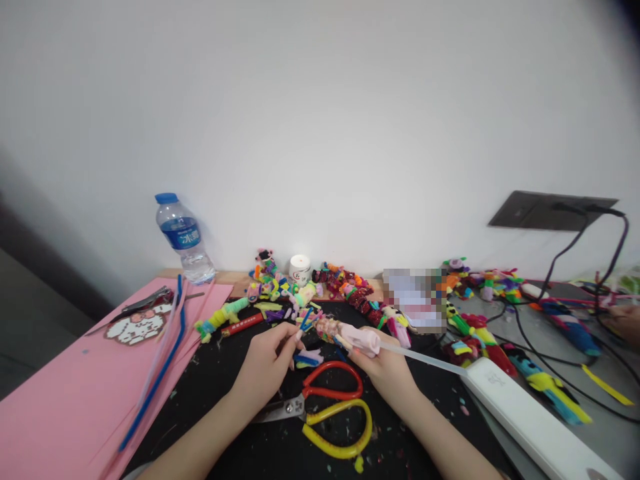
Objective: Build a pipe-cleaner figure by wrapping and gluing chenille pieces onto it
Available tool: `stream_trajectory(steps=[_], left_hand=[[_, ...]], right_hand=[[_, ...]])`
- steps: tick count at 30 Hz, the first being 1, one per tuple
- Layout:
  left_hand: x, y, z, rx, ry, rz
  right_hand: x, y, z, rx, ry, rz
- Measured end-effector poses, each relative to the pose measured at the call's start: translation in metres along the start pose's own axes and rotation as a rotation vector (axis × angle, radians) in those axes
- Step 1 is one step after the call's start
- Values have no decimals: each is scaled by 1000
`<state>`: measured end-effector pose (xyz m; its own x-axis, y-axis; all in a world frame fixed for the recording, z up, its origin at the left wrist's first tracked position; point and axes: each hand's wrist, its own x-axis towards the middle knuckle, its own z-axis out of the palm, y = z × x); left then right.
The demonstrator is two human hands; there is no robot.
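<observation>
My left hand (273, 353) is closed in a pinch on a short blue pipe cleaner piece (305, 320). In my right hand (383, 363) is a pale pink glue gun (361, 339), with a long translucent glue stick (425, 359) poking out of its back. The gun's nozzle end is hard to make out against the colourful pieces between my hands. Just below the fingers lie cut pipe cleaner bits (309, 359) in blue, white and lilac. Scissors (301, 407) with one red and one yellow handle rest on the black mat between my forearms.
A water bottle (183, 237) leans on the wall behind a pink board (65, 380) bearing long pipe cleaners (160, 380). Several fuzzy figures (545, 383) lie right and back, near a white tub (300, 269). A white oblong device (530, 413), black cables (530, 327) and another person's hand (625, 325) are right.
</observation>
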<state>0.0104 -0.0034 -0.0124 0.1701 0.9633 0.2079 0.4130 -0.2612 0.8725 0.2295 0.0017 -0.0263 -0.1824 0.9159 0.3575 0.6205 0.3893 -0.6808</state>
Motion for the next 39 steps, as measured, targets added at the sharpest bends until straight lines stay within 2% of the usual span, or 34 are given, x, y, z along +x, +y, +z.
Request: stream_trajectory(steps=[39], left_hand=[[1,-1,0,13,3,11]], right_hand=[[0,5,2,-4,48,25]])
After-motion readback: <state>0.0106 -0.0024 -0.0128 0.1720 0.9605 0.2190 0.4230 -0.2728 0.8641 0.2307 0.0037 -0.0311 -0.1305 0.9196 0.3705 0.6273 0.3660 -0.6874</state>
